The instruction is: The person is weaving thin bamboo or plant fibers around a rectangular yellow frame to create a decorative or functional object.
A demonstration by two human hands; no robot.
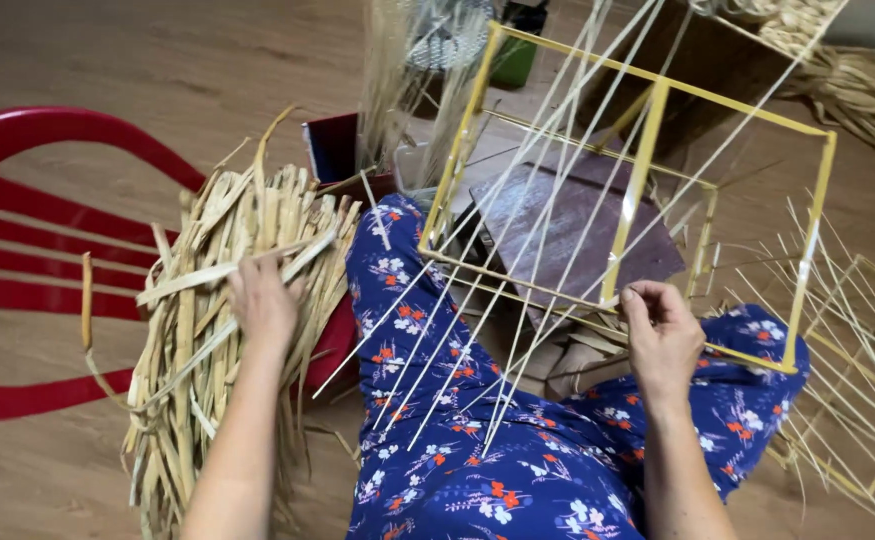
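Head view: your left hand grasps flat straw strips within straw bundle, red chair beyond. Your right hand pinches yellow frame lower bar, thin reeds slanting leftward below grip.

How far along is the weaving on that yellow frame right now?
Done: thin pale sticks already run lengthwise across the yellow frame on the lap. In hand: the right hand pinches the frame's near bar, and the left hand reaches into the bundle of flat dried strips on the red chair. Left: no strip is woven across the sticks yet, so nearly all the weaving.
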